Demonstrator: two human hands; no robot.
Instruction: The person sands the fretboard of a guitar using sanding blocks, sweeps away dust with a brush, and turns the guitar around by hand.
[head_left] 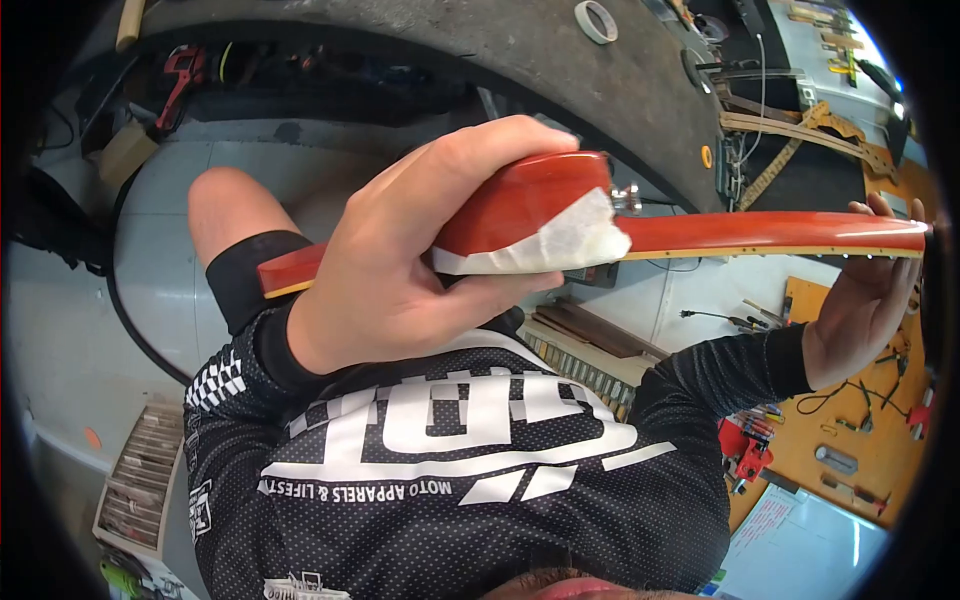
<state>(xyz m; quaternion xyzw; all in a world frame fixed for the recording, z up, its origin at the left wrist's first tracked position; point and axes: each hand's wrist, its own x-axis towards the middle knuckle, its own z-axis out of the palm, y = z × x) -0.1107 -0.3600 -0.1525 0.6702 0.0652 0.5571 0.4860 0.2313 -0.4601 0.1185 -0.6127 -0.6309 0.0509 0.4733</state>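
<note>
Gripping the red guitar (540, 195) by its body, my left hand (385, 245) wraps fingers over the far side, thumb near, beside white tape (580, 235). My right hand (870, 300) is behind the neck (760, 232) at its right end; how closed, I cannot tell. The guitar is nearer than the dark worktop (480, 45) carrying a tape roll (582, 20).

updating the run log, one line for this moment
left hand: gripping red guitar | right hand: at neck | pale tape: on guitar
</note>
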